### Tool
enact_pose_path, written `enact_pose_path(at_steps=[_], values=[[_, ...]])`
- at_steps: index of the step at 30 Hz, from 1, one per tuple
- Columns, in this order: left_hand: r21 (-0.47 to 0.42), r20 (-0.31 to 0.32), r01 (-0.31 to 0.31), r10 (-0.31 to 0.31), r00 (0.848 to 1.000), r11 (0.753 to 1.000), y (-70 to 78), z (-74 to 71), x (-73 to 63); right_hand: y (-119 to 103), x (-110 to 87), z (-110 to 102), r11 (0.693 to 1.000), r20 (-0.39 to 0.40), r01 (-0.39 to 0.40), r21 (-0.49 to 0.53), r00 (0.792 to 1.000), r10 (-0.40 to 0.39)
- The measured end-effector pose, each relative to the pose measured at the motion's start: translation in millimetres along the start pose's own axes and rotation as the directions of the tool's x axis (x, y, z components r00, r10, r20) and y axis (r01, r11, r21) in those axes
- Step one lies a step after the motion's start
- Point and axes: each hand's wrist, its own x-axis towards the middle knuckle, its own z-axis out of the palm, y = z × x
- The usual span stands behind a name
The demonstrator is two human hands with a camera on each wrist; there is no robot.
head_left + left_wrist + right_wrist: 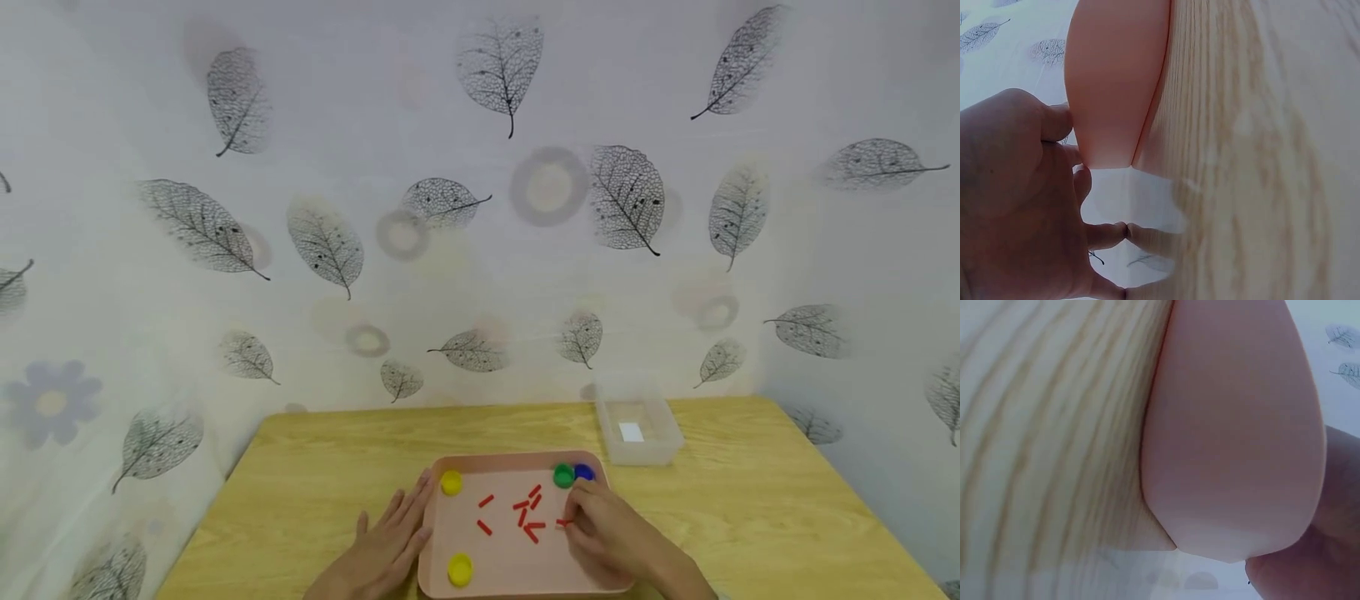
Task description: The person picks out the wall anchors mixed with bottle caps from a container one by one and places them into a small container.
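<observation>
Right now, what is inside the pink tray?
Two yellow caps along the left side, a green cap and a partly hidden blue cap in the far right corner, and scattered red sticks. The right hand covers part of the pink tray; whatever lies beneath can't be seen.

My left hand [382, 546] reaches forward with its back up, the fingers [408, 510] extended and fanned apart, the thumb [415, 546] standing away from them on the inner side. From my left wrist I see the spaces between those fingers. My right hand [600, 525] sits across from it, well apart, knuckles raised and fingers bent down toward the thumb in a pinch. My right forearm [675, 571] slants up and inward from below. From my right wrist, only part of that hand shows, dim.
</observation>
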Motion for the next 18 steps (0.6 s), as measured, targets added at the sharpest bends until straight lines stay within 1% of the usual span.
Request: enact_pose_path(at_steps=[3,5,9,11,12,15,18], values=[[0.006,-0.008,0.001,-0.001,1.000,1.000,-0.5,-0.4,-0.3,1.1,1.7,0.0,0.999,-0.028,0.005,0.041,1.000,-0.004],[0.011,-0.011,0.002,-0.001,1.000,1.000,-0.4,0.0,-0.1,1.4,1.4,-0.5,0.999,-0.058,0.020,0.042,0.998,-0.017],[0.017,-0.019,0.005,-0.005,1.000,1.000,-1.2,0.8,0.2,1.5,1.4,-4.4,0.996,-0.087,0.022,0.089,0.996,-0.014],[0.017,-0.019,0.003,-0.003,1.000,1.000,-1.9,1.1,0.1,1.7,2.8,-6.9,0.994,-0.107,0.039,0.106,0.994,-0.028],[0.017,-0.019,0.003,-0.003,1.000,1.000,-2.2,1.2,0.1,1.9,3.6,-8.4,0.991,-0.120,0.049,0.122,0.992,-0.035],[0.015,-0.013,0.006,-0.006,1.000,1.000,-2.7,1.3,-0.2,2.6,6.5,-13.5,0.987,-0.177,0.100,0.127,0.981,-0.076],[0.008,-0.012,0.009,-0.009,1.000,1.000,-2.8,1.3,-0.2,3.1,9.2,-20.1,0.985,-0.204,0.102,0.142,0.976,-0.072]])
